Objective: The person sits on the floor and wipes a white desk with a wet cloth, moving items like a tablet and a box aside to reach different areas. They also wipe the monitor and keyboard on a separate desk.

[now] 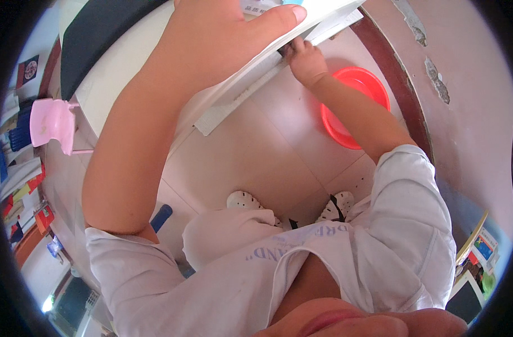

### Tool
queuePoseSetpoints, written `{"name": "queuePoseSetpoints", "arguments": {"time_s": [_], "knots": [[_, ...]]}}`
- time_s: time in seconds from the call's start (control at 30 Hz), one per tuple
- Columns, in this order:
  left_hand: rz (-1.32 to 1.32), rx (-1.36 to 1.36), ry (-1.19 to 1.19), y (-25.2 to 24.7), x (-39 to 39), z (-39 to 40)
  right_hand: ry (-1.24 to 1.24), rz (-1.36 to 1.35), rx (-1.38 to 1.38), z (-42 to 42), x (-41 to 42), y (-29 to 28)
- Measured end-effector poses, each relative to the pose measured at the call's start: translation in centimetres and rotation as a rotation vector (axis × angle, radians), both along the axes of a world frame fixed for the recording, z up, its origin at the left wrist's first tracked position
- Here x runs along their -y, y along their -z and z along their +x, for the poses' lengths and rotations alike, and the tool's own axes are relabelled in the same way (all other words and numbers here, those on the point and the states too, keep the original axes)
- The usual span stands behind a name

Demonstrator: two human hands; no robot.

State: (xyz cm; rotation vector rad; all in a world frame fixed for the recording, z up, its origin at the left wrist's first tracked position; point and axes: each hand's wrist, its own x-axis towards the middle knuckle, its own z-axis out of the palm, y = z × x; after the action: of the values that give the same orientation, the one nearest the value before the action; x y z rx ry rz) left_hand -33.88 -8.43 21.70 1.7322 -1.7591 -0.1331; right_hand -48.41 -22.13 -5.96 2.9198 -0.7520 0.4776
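My left hand [239, 38] reaches over the top of a white table [121, 63], thumb stretched to the right along its edge. The top of the picture cuts off its other fingers. Beyond the thumb lies a pale item with printed writing [256, 7], with a light-blue piece beside it. Lower and to the right, my right hand [308, 62] is at a gap below the tabletop, beside a white panel [336, 27] that looks like part of a drawer. Its fingertips go into the dark gap, and what they touch is hidden.
A red plastic basin [357, 78] stands on the tiled floor under my right forearm. A pink chair [52, 124] is at the far left. The wall [463, 50] with peeling paint runs along the right. My white clogs [244, 200] are below.
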Motion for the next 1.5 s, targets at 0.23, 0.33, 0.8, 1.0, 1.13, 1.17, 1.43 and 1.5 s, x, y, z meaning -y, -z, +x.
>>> {"name": "queuePoseSetpoints", "arguments": {"time_s": [0.23,0.33,0.8,1.0,1.13,1.17,1.43,1.5], "knots": [[-0.060,-0.012,0.031,1.2,1.2,0.9,0.152,-0.047,-0.127,-1.7,-2.5,3.2],[-0.093,0.022,0.057,1.5,1.0,1.0,0.159,0.221,-0.116,-1.8,-2.7,2.3],[-0.011,0.073,-0.143,0.4,1.3,-2.7,0.113,1.094,0.713,0.8,-3.2,0.6],[0.109,-0.121,-0.230,1.3,1.3,-1.3,0.458,1.480,0.671,1.4,-4.8,-2.8],[0.052,-0.020,-0.186,1.2,1.4,-1.1,0.069,1.218,0.966,1.0,-8.7,-12.0],[0.095,-0.068,-0.212,1.2,1.2,-1.3,0.068,1.133,0.970,1.1,-9.4,-12.3],[0.101,-0.150,-0.178,1.3,1.3,-1.2,0.229,0.838,0.862,0.4,-6.2,1.1],[0.160,-0.199,-0.212,1.0,1.1,-1.5,0.293,0.984,0.829,0.5,-5.5,1.9]]}}
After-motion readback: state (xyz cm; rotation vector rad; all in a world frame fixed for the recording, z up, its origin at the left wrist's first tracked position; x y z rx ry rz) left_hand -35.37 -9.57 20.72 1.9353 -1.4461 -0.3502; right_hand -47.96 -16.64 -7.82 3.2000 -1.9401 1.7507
